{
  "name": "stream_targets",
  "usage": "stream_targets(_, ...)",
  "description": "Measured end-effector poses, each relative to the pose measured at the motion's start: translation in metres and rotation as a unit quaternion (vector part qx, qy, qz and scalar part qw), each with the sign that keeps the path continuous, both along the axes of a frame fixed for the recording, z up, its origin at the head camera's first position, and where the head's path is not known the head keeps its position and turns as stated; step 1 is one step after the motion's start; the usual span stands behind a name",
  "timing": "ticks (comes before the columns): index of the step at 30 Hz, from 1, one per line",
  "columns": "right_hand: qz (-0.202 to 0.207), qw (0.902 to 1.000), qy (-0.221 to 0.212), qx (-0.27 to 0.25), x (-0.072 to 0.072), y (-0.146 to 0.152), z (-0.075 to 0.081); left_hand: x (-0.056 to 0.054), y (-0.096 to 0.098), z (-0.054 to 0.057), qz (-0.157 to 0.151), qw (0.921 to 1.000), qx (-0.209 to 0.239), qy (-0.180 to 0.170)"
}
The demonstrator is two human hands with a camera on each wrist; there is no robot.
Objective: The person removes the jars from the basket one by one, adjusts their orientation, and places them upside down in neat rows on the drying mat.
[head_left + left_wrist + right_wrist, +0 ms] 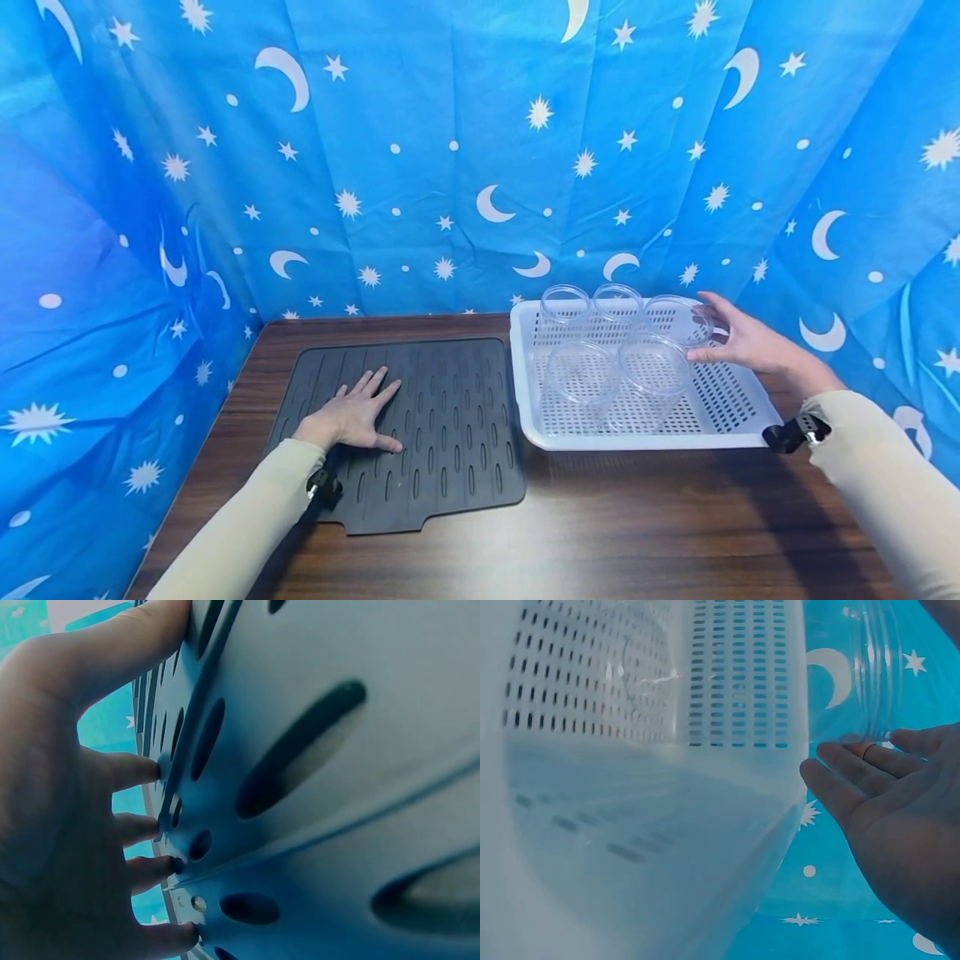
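My left hand [351, 417] lies spread on a dark grey slotted drying mat [457, 417], its fingertips touching the surface, as the left wrist view also shows. My right hand [750, 337] holds a clear round plastic jar [678, 317] by its side, thumb and fingers on either side of the rim. This jar is at the back right of a white perforated basket [652, 442]. In the right wrist view the same jar [855, 667] appears past the basket's wall, against the fingers. Several other clear jars stand in the basket, among them a front one [583, 375].
A brown wooden table [585, 533] carries the mat on the left and the basket on the right, a narrow gap between them. Blue cloth [420, 108] with moons and stars hangs behind and at both sides, close to the table's edges.
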State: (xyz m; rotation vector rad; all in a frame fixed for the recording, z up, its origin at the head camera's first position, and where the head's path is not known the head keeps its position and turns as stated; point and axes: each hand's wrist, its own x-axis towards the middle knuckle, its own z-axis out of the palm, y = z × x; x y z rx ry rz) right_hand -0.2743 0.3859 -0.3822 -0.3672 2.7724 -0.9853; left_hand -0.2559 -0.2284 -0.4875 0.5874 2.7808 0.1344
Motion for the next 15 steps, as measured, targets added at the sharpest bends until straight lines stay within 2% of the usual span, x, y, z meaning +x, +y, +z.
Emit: stream_targets(15,-0.002,0.9994,-0.027,-0.022,0.001,0.0044,-0.0003,0.0001,-0.0003,-0.0015,-0.003,0.9999,0.01,0.0)
